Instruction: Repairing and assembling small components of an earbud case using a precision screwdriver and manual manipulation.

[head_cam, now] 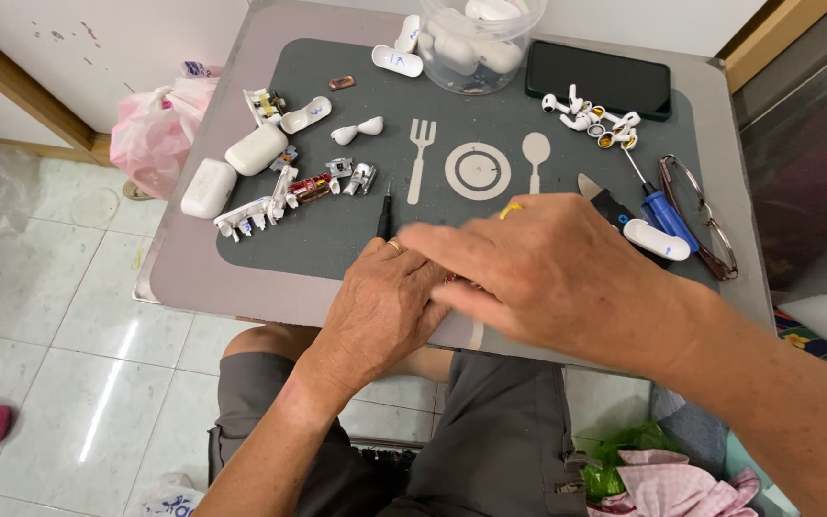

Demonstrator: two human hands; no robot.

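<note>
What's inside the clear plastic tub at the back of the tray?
The clear plastic tub holds a pile of white earbud charging cases. Its top runs past the picture's edge, and the cases below the top ones are hidden, so their number is unclear.

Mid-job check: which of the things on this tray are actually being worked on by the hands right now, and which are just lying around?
In hand:
left hand and right hand, meeting over a small part, mostly hidden
thin black tool, just beyond the left fingers

Lying about:
white charging cases
opened case parts
loose earbuds
clear tub
phone
blue screwdriver
glasses
</note>
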